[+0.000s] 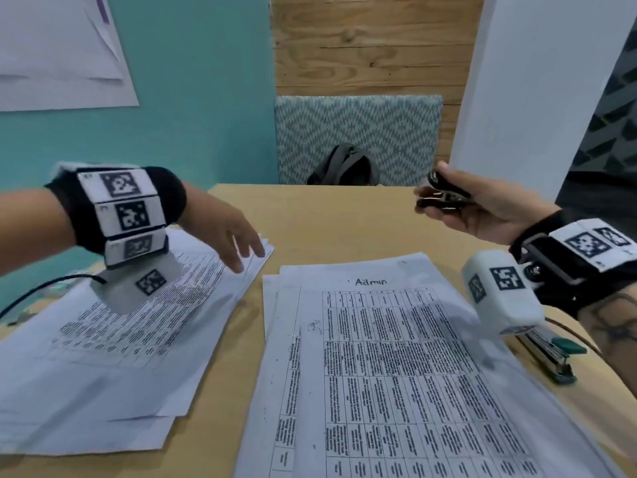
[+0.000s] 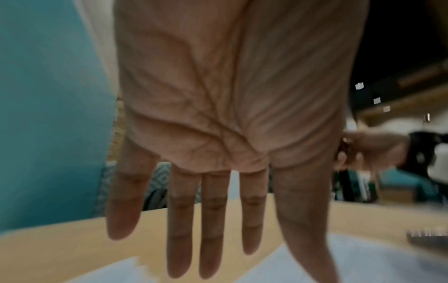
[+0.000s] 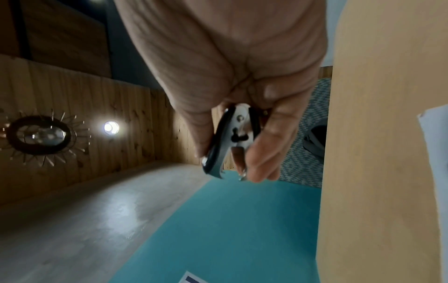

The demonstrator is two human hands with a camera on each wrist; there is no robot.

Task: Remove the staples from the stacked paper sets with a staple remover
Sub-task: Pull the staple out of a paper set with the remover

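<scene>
Two piles of printed sheets lie on the wooden table (image 1: 344,219). The left pile (image 1: 113,357) is fanned out; the right pile (image 1: 396,374) has "Admin" written at its top. My left hand (image 1: 238,243) hovers palm down over the far corner of the left pile, its fingers straight (image 2: 213,220) and holding nothing. My right hand (image 1: 458,201) is raised above the table's far right and grips a black and metal staple remover (image 1: 443,193). In the right wrist view the staple remover (image 3: 232,141) sits between thumb and fingers, its claws pointing away.
A green and metal stapler (image 1: 551,357) lies at the table's right edge, beside the right pile. A dark backpack (image 1: 344,167) sits behind the table's far edge, against a patterned panel (image 1: 358,132). A teal wall (image 1: 172,98) is on the left.
</scene>
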